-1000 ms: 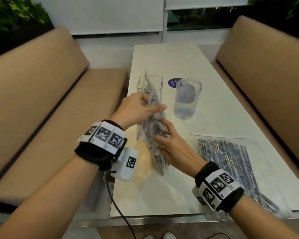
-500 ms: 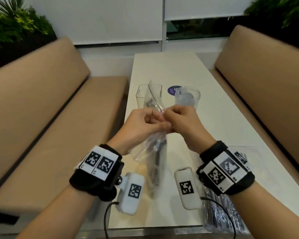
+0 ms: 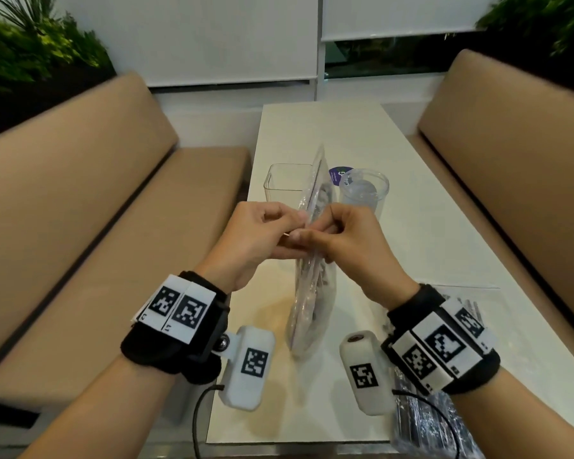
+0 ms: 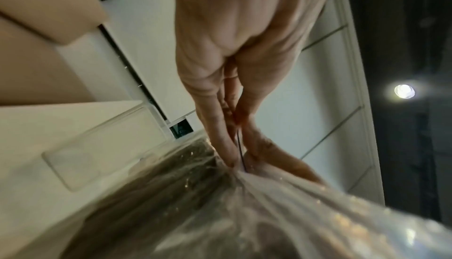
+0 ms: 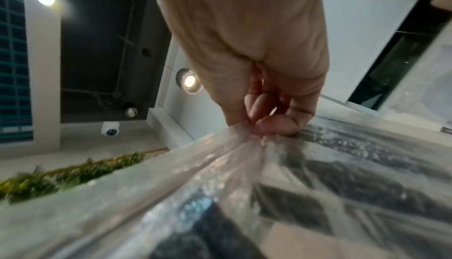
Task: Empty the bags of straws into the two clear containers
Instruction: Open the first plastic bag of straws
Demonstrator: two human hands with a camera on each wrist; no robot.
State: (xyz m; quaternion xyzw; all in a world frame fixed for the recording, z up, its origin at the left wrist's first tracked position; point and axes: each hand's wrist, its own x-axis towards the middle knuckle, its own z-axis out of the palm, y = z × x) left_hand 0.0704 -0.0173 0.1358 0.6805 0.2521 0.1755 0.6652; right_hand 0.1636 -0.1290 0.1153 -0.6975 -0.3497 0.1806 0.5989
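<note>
A clear bag of straws (image 3: 312,303) hangs upright over the white table (image 3: 421,246), held up between both hands. My left hand (image 3: 262,233) pinches one side of its top edge and my right hand (image 3: 342,236) pinches the other side. The left wrist view shows my left hand's fingers (image 4: 227,147) pinching the bag's plastic (image 4: 220,215). In the right wrist view my right hand's fingertips (image 5: 274,126) pinch the bag (image 5: 220,195) too. Behind the hands stand a square clear container (image 3: 284,183) and a round clear container (image 3: 365,190). A second bag of straws (image 3: 424,422) lies flat at the near right.
Tan bench seats (image 3: 96,243) flank the narrow table on both sides. A purple round sticker (image 3: 338,175) lies behind the containers. Black cables hang off the wrist cameras near the table's front edge (image 3: 279,440).
The right hand rose from the bag's lower part to its top edge, meeting the left hand there. The bag now hangs upright, pinched by both hands close together.
</note>
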